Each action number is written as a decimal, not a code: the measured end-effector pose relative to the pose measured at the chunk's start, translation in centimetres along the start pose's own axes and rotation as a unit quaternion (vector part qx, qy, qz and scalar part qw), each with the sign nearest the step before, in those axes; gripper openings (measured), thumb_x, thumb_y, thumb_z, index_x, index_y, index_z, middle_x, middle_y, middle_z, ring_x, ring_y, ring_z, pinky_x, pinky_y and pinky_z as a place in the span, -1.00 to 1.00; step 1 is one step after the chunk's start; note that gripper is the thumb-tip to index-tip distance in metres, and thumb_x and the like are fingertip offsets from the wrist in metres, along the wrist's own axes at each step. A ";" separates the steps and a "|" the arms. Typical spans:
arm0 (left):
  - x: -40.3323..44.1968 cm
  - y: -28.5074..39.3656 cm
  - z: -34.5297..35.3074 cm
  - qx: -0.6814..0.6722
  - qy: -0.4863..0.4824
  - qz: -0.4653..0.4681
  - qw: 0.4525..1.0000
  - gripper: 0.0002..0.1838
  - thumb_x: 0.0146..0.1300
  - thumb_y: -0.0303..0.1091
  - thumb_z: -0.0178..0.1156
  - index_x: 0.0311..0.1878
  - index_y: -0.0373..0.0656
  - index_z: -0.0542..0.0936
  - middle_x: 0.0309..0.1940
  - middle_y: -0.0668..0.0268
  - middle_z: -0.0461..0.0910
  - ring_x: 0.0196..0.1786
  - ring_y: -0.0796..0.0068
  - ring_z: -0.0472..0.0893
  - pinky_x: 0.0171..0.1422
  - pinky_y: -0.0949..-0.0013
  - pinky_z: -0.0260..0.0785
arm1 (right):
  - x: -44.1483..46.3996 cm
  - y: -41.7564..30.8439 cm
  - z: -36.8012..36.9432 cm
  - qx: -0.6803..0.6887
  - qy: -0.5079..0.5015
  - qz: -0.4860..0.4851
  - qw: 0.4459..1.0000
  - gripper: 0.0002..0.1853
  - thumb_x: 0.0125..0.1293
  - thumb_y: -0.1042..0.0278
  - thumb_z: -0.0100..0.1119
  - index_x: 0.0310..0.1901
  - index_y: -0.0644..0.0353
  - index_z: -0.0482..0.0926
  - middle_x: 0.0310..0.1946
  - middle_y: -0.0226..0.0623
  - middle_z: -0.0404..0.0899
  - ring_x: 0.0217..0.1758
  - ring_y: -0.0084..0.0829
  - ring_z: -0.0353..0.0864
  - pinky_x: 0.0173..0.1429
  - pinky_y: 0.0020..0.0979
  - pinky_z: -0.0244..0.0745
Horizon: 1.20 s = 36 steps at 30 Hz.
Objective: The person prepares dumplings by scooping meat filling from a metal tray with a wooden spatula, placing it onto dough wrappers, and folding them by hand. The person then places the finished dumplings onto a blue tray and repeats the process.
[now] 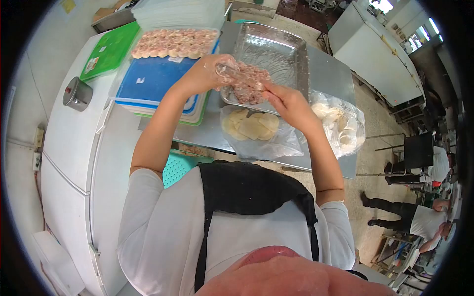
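A metal tray [304, 61] lies on the steel table, with a mound of pink minced meat [251, 85] at its near left end. My left hand [210, 73] is curled at the mound's left side, smeared with a shiny film; what its fingers hold is unclear. At the right side of the meat, my right hand [292, 104] has its thumb and fingers pinched together, and whatever is between them is hidden. Round pale dough wrappers [253, 127] lie overlapping on plastic, just below the tray. More dough rounds show inside a clear plastic bag [340, 123] to the right.
Rows of filled dumplings [173, 43] sit by a blue lid [153, 81] atop stacked boxes at left. Behind are clear containers [177, 14]. A green lid [111, 50] and metal canister [78, 94] rest on the white cabinet. Below is a teal stool [180, 167]. Another person [427, 219] stands far right.
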<state>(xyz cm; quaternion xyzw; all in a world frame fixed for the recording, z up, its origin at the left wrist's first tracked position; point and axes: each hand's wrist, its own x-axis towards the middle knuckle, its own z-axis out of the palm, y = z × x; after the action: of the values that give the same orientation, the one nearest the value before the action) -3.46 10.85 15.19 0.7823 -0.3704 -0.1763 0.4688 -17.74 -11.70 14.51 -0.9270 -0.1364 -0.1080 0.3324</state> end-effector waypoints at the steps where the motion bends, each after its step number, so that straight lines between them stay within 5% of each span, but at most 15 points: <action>1: -0.6 -0.2 -1.1 -0.001 0.005 -0.001 1.000 -0.50 -0.02 -0.22 0.50 -0.04 -0.16 0.54 -0.26 0.31 0.55 -0.43 0.58 0.52 -0.45 0.55 0.35 | 0.4 -0.7 0.1 -0.001 0.014 0.004 1.000 -0.69 0.36 0.33 0.12 0.06 0.31 0.55 -0.11 -0.03 0.64 -0.07 -0.24 0.64 0.02 -0.37 0.47; 3: -2.1 -0.8 -3.4 -0.003 0.065 0.007 0.998 -0.45 -0.04 -0.17 0.51 0.00 -0.15 0.54 -0.25 0.32 0.55 -0.41 0.56 0.51 -0.38 0.49 0.39 | 0.6 -0.9 0.6 0.001 0.024 0.008 1.000 -0.69 0.37 0.33 0.12 0.07 0.31 0.55 -0.12 -0.08 0.65 -0.09 -0.32 0.64 0.02 -0.41 0.46; 4: -2.8 -2.4 -5.0 0.171 0.131 0.163 0.963 -0.43 -0.05 -0.14 0.51 0.02 -0.15 0.54 -0.26 0.33 0.55 -0.31 0.55 0.52 -0.23 0.43 0.42 | 0.2 -0.1 1.3 0.029 0.045 0.026 0.998 -0.68 0.38 0.33 0.12 0.08 0.31 0.54 -0.13 -0.15 0.66 -0.11 -0.39 0.61 0.00 -0.44 0.46; 5: -3.5 -3.6 -6.8 0.170 0.132 0.160 0.963 -0.43 -0.05 -0.14 0.51 0.02 -0.15 0.54 -0.26 0.33 0.55 -0.31 0.55 0.52 -0.23 0.43 0.42 | -0.2 0.7 1.9 0.055 0.066 0.045 0.995 -0.67 0.39 0.32 0.12 0.10 0.31 0.53 -0.14 -0.22 0.66 -0.13 -0.46 0.58 -0.01 -0.46 0.45; 6: -4.2 -4.4 -8.8 0.153 0.144 0.123 0.970 -0.41 -0.04 -0.12 0.50 0.03 -0.18 0.54 -0.28 0.28 0.56 -0.27 0.47 0.55 -0.17 0.39 0.44 | -0.6 1.2 2.4 0.065 0.092 0.042 0.993 -0.67 0.40 0.32 0.13 0.11 0.31 0.53 -0.28 -0.39 0.62 -0.27 -0.63 0.49 -0.18 -0.56 0.40; 8: -5.5 -5.7 -12.0 0.134 0.158 0.085 0.975 -0.40 -0.03 -0.10 0.49 0.03 -0.20 0.53 -0.30 0.24 0.56 -0.23 0.39 0.57 -0.12 0.36 0.46 | -2.1 1.8 3.3 0.100 0.110 0.089 0.985 -0.68 0.38 0.31 0.14 0.08 0.31 0.55 -0.32 -0.37 0.62 -0.31 -0.59 0.52 -0.20 -0.55 0.43; 10: -6.5 -6.8 -14.6 0.189 0.144 -0.142 0.961 -0.35 -0.03 -0.17 0.47 0.14 -0.17 0.47 -0.18 0.17 0.56 -0.06 0.26 0.55 0.08 0.29 0.41 | -3.6 2.2 4.3 0.137 0.131 0.138 0.972 -0.68 0.37 0.30 0.16 0.05 0.31 0.57 -0.36 -0.36 0.63 -0.35 -0.55 0.55 -0.22 -0.53 0.45; 11: -6.4 -8.6 -15.1 0.190 0.142 -0.143 0.961 -0.35 -0.03 -0.17 0.47 0.14 -0.17 0.47 -0.18 0.17 0.56 -0.06 0.26 0.55 0.08 0.29 0.41 | -4.5 2.4 4.9 0.195 0.137 0.188 0.953 -0.67 0.40 0.28 0.11 0.10 0.27 0.55 -0.48 -0.52 0.45 -0.48 -0.68 0.35 -0.38 -0.62 0.23; 12: -5.9 -11.3 -14.9 0.203 0.157 -0.037 0.966 -0.31 -0.03 -0.21 0.46 0.19 -0.15 0.44 -0.13 0.15 0.55 -0.04 0.23 0.55 0.09 0.29 0.40 | -5.2 2.4 5.4 0.251 0.143 0.236 0.928 -0.66 0.43 0.26 0.07 0.15 0.23 0.53 -0.60 -0.67 0.27 -0.61 -0.81 0.15 -0.54 -0.70 0.02; 13: -5.8 -12.0 -14.8 0.213 0.170 0.069 0.960 -0.28 -0.03 -0.25 0.45 0.24 -0.14 0.41 -0.08 0.13 0.53 -0.02 0.21 0.55 0.10 0.29 0.40 | -5.9 2.4 5.8 0.252 0.145 0.239 0.927 -0.66 0.43 0.26 0.07 0.15 0.23 0.53 -0.60 -0.67 0.27 -0.61 -0.81 0.15 -0.54 -0.70 0.02; 16: -4.1 -10.7 -12.5 0.157 0.104 0.101 0.977 -0.13 -0.05 -0.29 0.46 0.37 -0.11 0.29 0.03 0.07 0.51 0.07 0.17 0.53 0.14 0.24 0.39 | -7.2 1.8 6.6 0.266 0.156 0.290 0.906 -0.65 0.44 0.23 0.04 0.15 0.21 0.53 -0.64 -0.68 0.22 -0.65 -0.80 0.10 -0.58 -0.68 -0.02; 25: 1.1 -9.4 -6.9 0.310 0.064 0.066 0.946 -0.03 0.03 -0.37 0.38 0.42 -0.38 0.01 0.05 -0.14 0.50 0.05 -0.13 0.53 0.13 0.06 0.41 | -9.0 1.9 6.9 0.268 0.201 0.300 0.893 -0.66 0.44 0.24 0.06 0.14 0.21 0.54 -0.64 -0.67 0.25 -0.65 -0.80 0.11 -0.58 -0.69 -0.03; 36: 2.2 -7.3 -6.7 0.300 0.046 0.025 0.953 -0.09 0.05 -0.53 0.22 0.48 -0.16 0.02 0.10 -0.12 0.49 0.12 -0.10 0.50 0.19 0.10 0.38 | -11.2 7.7 3.2 0.284 0.151 0.294 0.900 -0.67 0.45 0.24 0.04 0.13 0.20 0.54 -0.62 -0.69 0.23 -0.63 -0.80 0.11 -0.57 -0.69 -0.01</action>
<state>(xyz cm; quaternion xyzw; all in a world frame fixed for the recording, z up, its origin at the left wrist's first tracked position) 5.26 15.34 12.39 0.8845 -0.4038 -0.0088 0.2336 -25.47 -17.40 4.34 -0.7634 0.1696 -0.1009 0.6151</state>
